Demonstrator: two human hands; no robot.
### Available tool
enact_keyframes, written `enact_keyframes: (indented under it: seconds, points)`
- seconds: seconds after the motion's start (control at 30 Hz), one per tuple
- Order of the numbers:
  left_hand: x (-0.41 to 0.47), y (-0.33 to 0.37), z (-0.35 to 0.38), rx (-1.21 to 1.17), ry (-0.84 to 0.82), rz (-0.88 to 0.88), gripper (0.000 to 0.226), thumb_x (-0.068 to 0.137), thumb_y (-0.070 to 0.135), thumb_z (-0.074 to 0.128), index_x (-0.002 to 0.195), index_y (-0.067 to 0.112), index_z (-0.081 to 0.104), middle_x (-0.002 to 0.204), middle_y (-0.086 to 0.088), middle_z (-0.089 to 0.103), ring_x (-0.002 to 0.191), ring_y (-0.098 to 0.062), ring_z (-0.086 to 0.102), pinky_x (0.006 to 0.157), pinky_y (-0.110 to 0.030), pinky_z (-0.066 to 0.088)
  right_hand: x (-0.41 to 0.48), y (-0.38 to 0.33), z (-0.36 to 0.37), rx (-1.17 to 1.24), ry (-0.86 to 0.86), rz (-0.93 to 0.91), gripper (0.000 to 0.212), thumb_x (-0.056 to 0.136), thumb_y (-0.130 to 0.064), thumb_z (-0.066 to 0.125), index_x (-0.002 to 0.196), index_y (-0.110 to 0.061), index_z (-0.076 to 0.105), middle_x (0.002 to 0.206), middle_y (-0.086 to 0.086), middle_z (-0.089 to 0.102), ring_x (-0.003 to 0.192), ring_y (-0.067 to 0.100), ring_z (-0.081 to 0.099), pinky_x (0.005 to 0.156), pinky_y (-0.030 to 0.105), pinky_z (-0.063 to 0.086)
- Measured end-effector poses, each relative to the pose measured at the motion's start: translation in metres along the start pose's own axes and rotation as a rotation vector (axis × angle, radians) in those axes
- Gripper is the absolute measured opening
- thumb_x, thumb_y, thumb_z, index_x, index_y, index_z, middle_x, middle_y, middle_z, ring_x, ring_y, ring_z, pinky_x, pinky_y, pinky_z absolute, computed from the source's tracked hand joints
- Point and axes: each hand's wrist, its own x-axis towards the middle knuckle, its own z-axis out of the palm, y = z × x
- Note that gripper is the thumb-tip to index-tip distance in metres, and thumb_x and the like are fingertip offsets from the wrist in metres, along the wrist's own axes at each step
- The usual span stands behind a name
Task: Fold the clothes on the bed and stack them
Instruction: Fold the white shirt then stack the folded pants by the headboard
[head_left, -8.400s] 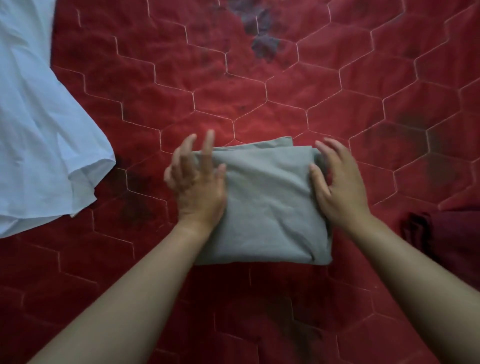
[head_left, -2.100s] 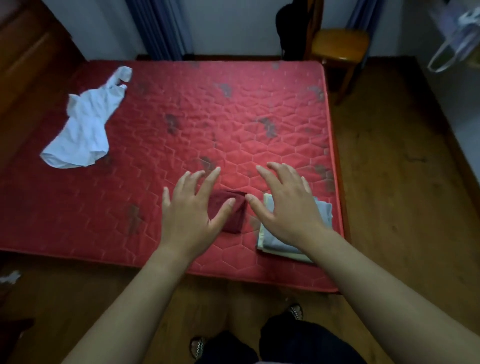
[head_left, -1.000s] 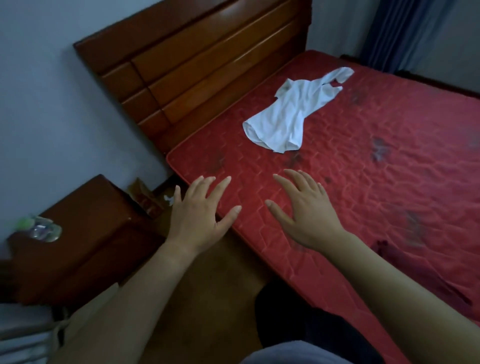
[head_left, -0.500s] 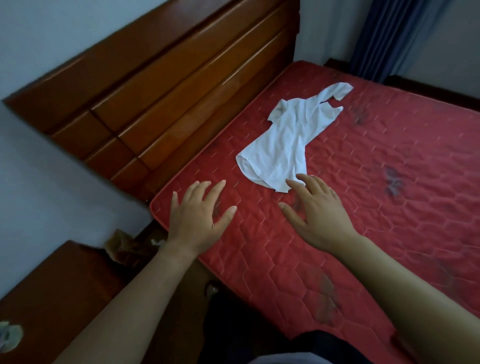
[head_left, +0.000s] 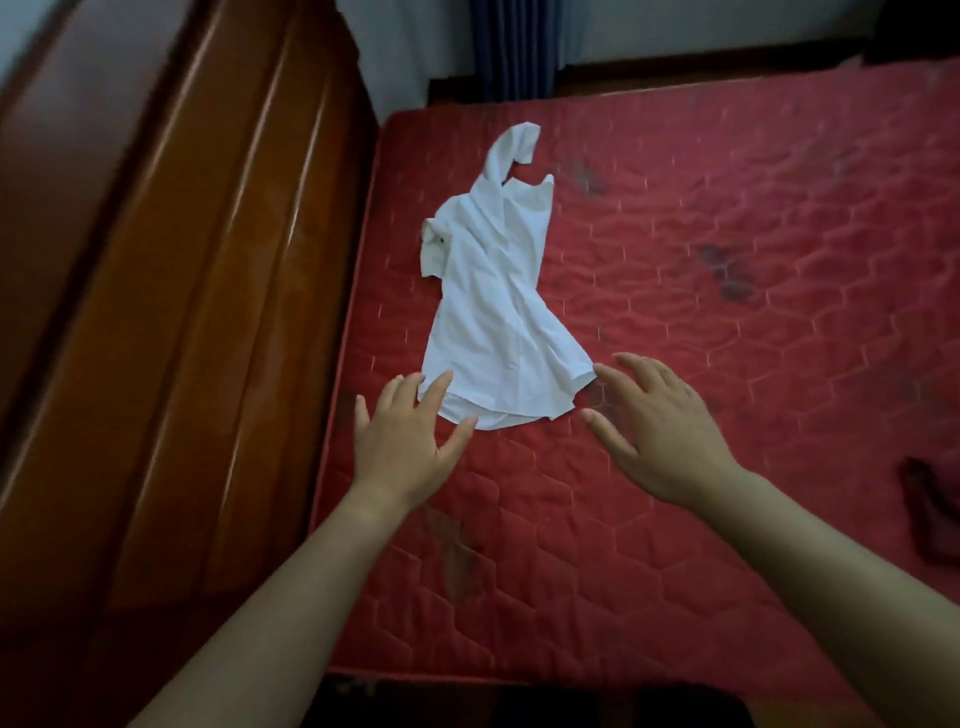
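Observation:
A crumpled white shirt (head_left: 493, 291) lies unfolded on the red quilted mattress (head_left: 727, 364), close to its left edge. My left hand (head_left: 402, 439) hovers with spread fingers at the shirt's lower left hem, its fingertips over the cloth. My right hand (head_left: 660, 431) is spread just right of the hem, fingertips near the shirt's lower right corner. Neither hand holds anything. A dark red garment (head_left: 930, 512) lies at the right edge of the view, partly cut off.
A tall wooden headboard (head_left: 171, 291) runs along the mattress's left side. Dark blue curtains (head_left: 514, 47) hang beyond the far end. The mattress's near edge (head_left: 519, 670) is just in front of me, with dark floor below.
The view has swung from the folded stack towards the headboard side. Both open hands have come forward to the white shirt's lower hem, which now lies directly between them.

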Motion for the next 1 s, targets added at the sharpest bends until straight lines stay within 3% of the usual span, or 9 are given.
enact_keyframes:
  seconds: [0.23, 0.53, 0.63, 0.73, 0.83, 0.93, 1.0]
  points:
    - [0.086, -0.047, 0.069, -0.033, -0.01, 0.057, 0.063, 0.085, 0.063, 0.032, 0.14, 0.033, 0.035, 0.143, 0.0, 0.04, 0.135, -0.017, 0.03, 0.109, -0.057, 0.019, 0.082, 0.004, 0.075, 0.001, 0.038, 0.077, 0.058, 0.089, -0.052, 0.04, 0.137, -0.019, 0.042, 0.144, 0.006, 0.036, 0.133, 0.023, 0.031, 0.103, 0.042, 0.033]
    - [0.203, -0.091, 0.261, -0.057, -0.05, -0.063, 0.06, 0.087, 0.058, 0.037, 0.139, 0.03, 0.038, 0.142, 0.0, 0.04, 0.132, -0.021, 0.034, 0.107, -0.054, 0.027, 0.224, 0.069, 0.289, 0.001, -0.02, 0.15, 0.06, 0.088, -0.055, 0.044, 0.136, -0.021, 0.041, 0.147, 0.008, 0.03, 0.135, 0.026, 0.028, 0.102, 0.049, 0.031]
    - [0.238, -0.096, 0.317, -0.141, 0.02, -0.155, 0.058, 0.087, 0.055, 0.04, 0.137, 0.027, 0.041, 0.144, -0.006, 0.037, 0.13, -0.028, 0.035, 0.102, -0.052, 0.034, 0.263, 0.105, 0.34, -0.045, 0.033, 0.205, 0.063, 0.086, -0.058, 0.046, 0.137, -0.023, 0.037, 0.152, 0.008, 0.018, 0.14, 0.029, 0.013, 0.107, 0.06, 0.023]
    - [0.263, -0.1, 0.36, -0.156, -0.012, -0.239, 0.058, 0.089, 0.053, 0.043, 0.141, 0.029, 0.035, 0.153, -0.007, 0.018, 0.138, -0.032, 0.02, 0.107, -0.054, 0.028, 0.291, 0.14, 0.371, -0.085, 0.06, 0.306, 0.073, 0.083, -0.065, 0.045, 0.144, -0.033, 0.022, 0.156, 0.003, -0.003, 0.142, 0.032, -0.01, 0.105, 0.067, 0.004]
    - [0.271, -0.105, 0.391, -0.177, -0.117, -0.316, 0.062, 0.089, 0.052, 0.048, 0.144, 0.035, 0.026, 0.154, -0.007, 0.012, 0.138, -0.032, 0.017, 0.109, -0.048, 0.026, 0.301, 0.152, 0.393, 0.073, 0.021, 0.337, 0.075, 0.081, -0.062, 0.053, 0.144, -0.039, 0.019, 0.154, 0.006, 0.008, 0.14, 0.032, 0.007, 0.105, 0.062, 0.02]
    - [0.271, -0.103, 0.405, -0.259, 0.041, -0.28, 0.047, 0.089, 0.033, 0.058, 0.134, 0.025, 0.046, 0.135, -0.011, 0.038, 0.119, -0.031, 0.043, 0.099, -0.037, 0.035, 0.295, 0.148, 0.41, 0.17, 0.133, 0.214, 0.063, 0.084, -0.034, 0.062, 0.14, -0.029, 0.034, 0.136, 0.008, 0.038, 0.125, 0.031, 0.035, 0.095, 0.046, 0.036]
    - [0.268, -0.098, 0.405, -0.39, 0.083, -0.214, 0.032, 0.089, 0.014, 0.058, 0.121, 0.016, 0.058, 0.12, -0.012, 0.051, 0.105, -0.029, 0.054, 0.089, -0.03, 0.038, 0.288, 0.147, 0.416, 0.27, 0.197, 0.168, 0.055, 0.084, -0.015, 0.059, 0.136, -0.021, 0.043, 0.126, 0.008, 0.049, 0.115, 0.029, 0.046, 0.091, 0.037, 0.038]
